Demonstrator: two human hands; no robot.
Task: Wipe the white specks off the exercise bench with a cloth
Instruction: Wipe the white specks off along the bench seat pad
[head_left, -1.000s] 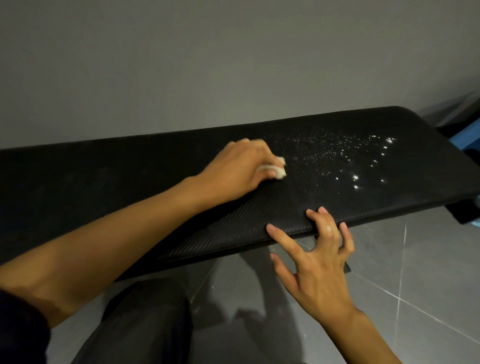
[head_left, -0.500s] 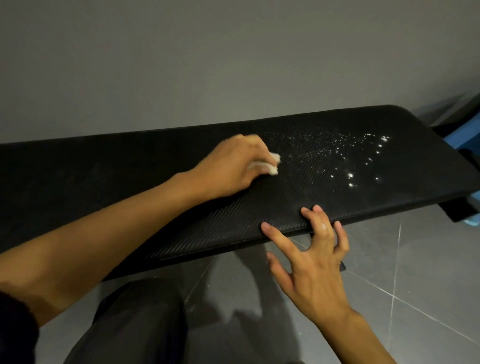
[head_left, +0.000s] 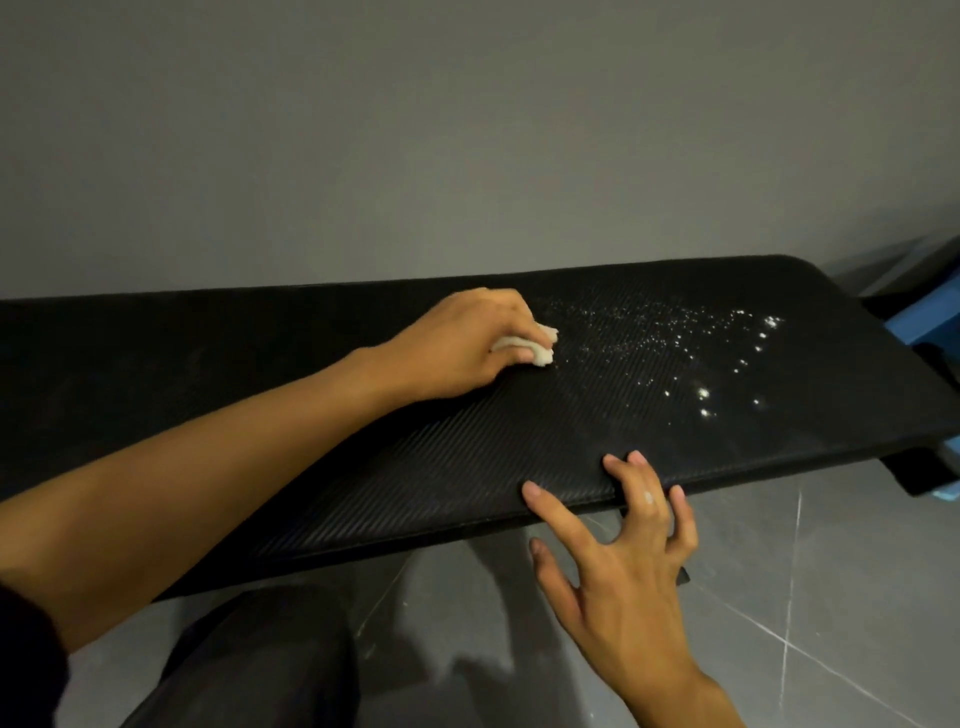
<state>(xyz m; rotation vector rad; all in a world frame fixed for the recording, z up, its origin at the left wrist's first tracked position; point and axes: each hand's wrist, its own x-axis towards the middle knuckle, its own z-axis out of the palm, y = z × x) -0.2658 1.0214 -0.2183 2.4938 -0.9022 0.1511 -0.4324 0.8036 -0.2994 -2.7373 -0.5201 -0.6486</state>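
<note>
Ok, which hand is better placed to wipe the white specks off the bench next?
The left hand: it already holds the cloth on the bench, just left of the white specks. The right hand is empty, fingers resting on the bench's near edge.

No readable text, labels, brands or numbers anywhere.

black exercise bench padded, skinned in a ribbed, carbon-weave texture with a dull sheen. small cloth off-white, soft, crumpled, matt. white specks fine and powdery, glinting. floor of grey tiles, smooth, faintly glossy. wall flat grey, matt.
</note>
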